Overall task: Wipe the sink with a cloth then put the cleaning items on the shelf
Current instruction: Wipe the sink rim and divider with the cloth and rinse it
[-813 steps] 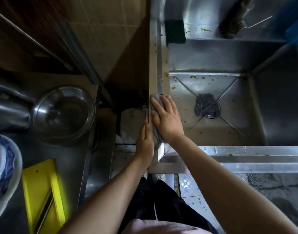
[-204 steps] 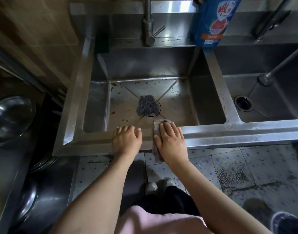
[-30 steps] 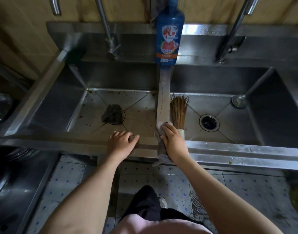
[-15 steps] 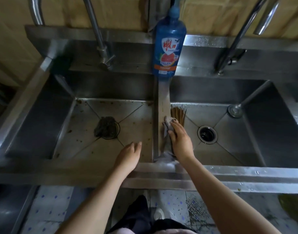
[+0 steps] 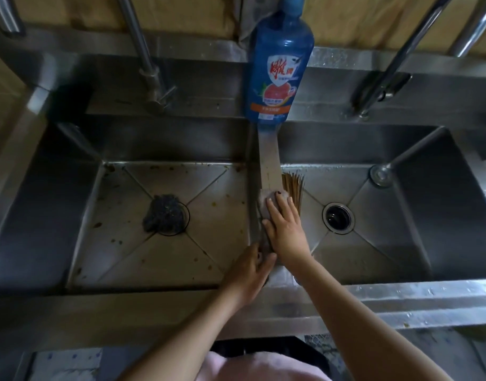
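Note:
A double stainless-steel sink (image 5: 373,295) fills the view, and food specks dot the left basin (image 5: 214,224). My right hand (image 5: 284,229) lies flat, fingers straight, pressing a grey cloth (image 5: 263,200) onto the divider (image 5: 268,158) between the basins. My left hand (image 5: 250,268) rests at the divider's near end, its fingertips touching the trailing end of the cloth. A blue detergent bottle (image 5: 280,64) stands on the back ledge at the far end of the divider. A dark steel-wool scrubber (image 5: 164,213) sits on the left basin's drain.
A bamboo brush (image 5: 292,188) lies in the right basin beside the divider, close to my right hand. The right drain (image 5: 338,218) is uncovered. Two taps (image 5: 145,50) (image 5: 387,64) rise from the back ledge. A dark sponge (image 5: 74,103) sits in the back left corner.
My right hand has slid the cloth farther along the divider, away from me. My left hand has moved right, from the front rim to the divider's near end.

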